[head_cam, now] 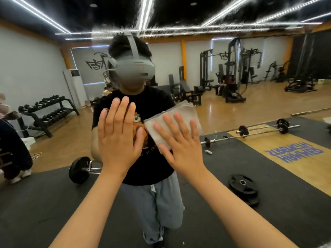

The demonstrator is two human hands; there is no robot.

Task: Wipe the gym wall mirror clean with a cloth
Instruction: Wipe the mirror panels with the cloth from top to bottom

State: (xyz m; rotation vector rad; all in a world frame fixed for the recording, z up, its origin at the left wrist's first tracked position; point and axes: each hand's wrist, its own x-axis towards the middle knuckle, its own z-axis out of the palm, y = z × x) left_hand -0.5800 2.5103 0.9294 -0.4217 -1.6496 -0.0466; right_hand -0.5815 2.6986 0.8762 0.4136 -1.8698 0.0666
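Two forearms reach up to the large gym wall mirror (232, 108), which fills the view. The left hand (118, 140) lies flat on the bare glass, its fingers straight and slightly spread, holding nothing. Just beside it, the right hand (180, 145) is also flat with straight fingers and presses a folded pale grey cloth (188, 110) against the mirror. The cloth shows above and on both sides of those fingers, at about chest height of the reflected person. The two hands are close together but not touching. The reflection shows a person in a grey head-worn headset (136, 68) and a black T-shirt standing on dark floor matting. A long steel barbell (250, 134) and a black round weight plate (243, 187) lie on the floor to the right. A black dumbbell rack (46, 115) stands at the left.
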